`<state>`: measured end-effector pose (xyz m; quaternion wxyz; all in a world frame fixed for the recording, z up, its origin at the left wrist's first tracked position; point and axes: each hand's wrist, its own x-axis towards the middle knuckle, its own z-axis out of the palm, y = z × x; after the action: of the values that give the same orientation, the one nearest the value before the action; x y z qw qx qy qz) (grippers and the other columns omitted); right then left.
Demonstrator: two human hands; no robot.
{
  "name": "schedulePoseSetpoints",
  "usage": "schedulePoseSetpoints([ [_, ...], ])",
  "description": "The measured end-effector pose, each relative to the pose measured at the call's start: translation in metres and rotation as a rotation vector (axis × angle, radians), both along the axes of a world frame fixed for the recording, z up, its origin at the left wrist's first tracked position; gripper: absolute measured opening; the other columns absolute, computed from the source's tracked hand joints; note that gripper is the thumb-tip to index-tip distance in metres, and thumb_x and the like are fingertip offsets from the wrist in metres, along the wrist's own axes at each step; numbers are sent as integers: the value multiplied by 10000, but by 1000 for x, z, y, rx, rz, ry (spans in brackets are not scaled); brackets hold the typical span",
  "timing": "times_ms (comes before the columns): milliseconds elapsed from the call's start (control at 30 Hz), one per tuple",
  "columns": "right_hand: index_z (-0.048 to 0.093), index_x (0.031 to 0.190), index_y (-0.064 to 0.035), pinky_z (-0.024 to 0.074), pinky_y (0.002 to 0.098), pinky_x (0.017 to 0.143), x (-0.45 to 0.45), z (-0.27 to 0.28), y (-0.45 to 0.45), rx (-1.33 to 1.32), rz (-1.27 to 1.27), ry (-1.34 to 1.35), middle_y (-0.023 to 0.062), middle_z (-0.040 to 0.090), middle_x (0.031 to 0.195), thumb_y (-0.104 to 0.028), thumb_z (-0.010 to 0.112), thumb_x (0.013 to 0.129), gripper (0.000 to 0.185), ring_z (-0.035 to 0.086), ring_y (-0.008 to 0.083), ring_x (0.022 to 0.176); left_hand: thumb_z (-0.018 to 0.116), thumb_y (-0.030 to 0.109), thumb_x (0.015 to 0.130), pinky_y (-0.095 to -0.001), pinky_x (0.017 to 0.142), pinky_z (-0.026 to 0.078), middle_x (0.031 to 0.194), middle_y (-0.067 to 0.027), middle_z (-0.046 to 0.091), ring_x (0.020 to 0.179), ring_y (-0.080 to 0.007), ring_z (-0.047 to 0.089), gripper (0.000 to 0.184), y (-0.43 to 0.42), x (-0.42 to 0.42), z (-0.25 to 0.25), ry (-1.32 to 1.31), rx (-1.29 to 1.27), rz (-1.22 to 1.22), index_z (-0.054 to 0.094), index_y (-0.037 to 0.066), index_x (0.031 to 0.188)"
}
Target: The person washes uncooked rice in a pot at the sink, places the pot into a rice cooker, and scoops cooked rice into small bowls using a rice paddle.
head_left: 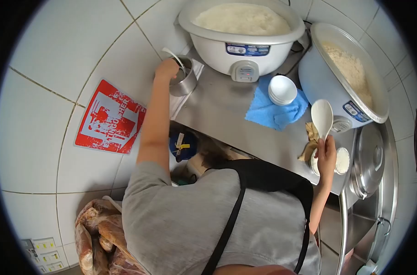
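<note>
At the counter's back left, my left hand (pixel 167 70) is closed at the rim of a steel pot (pixel 184 85). A white handle (pixel 172 55) leans out of that pot; whether my fingers hold it or the rim is hard to make out. My right hand (pixel 327 153) is wrapped round the handle of a white rice paddle (pixel 322 114), its blade pointing away from me. Beneath and beside this hand are two small white bowls filled with rice, the right one (pixel 342 160) in plain view and the left one (pixel 315 162) partly hidden.
Two big rice cookers, one white (pixel 208 41) and one bluish (pixel 323 73), stand open with rice inside. Stacked white bowls (pixel 283 89) rest on a blue cloth (pixel 268 110). A crumpled tan cloth (pixel 308 142) lies near the paddle. A metal lid (pixel 369 160) is at the right.
</note>
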<state>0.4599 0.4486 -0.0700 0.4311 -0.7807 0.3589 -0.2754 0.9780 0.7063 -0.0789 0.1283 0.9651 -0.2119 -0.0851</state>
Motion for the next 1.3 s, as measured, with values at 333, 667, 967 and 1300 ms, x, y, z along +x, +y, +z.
schedulePoseSetpoints([
  [333, 501, 1015, -41, 408, 207, 548, 191, 33, 54, 75, 470, -258, -13, 465, 707, -92, 530, 877, 151, 452, 53, 606, 619, 109, 724, -389, 724, 475, 904, -90, 646, 861, -242, 615, 208, 16, 47, -20, -177, 165, -326, 630, 117, 931],
  [667, 633, 858, -6, 401, 275, 400, 369, 12, 127, 250, 726, -37, 28, 527, 557, -212, 608, 802, 215, 497, 114, 426, 693, 186, 610, -336, 613, 456, 703, -114, 577, 683, -233, 580, 220, 51, 37, 28, -250, -267, -324, 534, 55, 689],
  [967, 627, 834, 38, 418, 311, 373, 449, -4, 174, 252, 773, 27, 96, 559, 586, -226, 687, 714, 296, 517, 183, 409, 762, 277, 579, -293, 736, 457, 907, -127, 583, 804, -196, 574, 629, 51, 22, -8, -110, -830, 137, 471, -94, 995],
  [1300, 653, 872, -36, 492, 426, 724, 455, 31, 163, -320, 599, 4, 193, 635, 836, -233, 652, 719, 250, 615, 355, 804, 733, 153, 609, -335, 878, 412, 1145, -196, 469, 1055, -244, 487, 771, 61, -12, 23, 221, -1122, -79, 268, -7, 1203],
])
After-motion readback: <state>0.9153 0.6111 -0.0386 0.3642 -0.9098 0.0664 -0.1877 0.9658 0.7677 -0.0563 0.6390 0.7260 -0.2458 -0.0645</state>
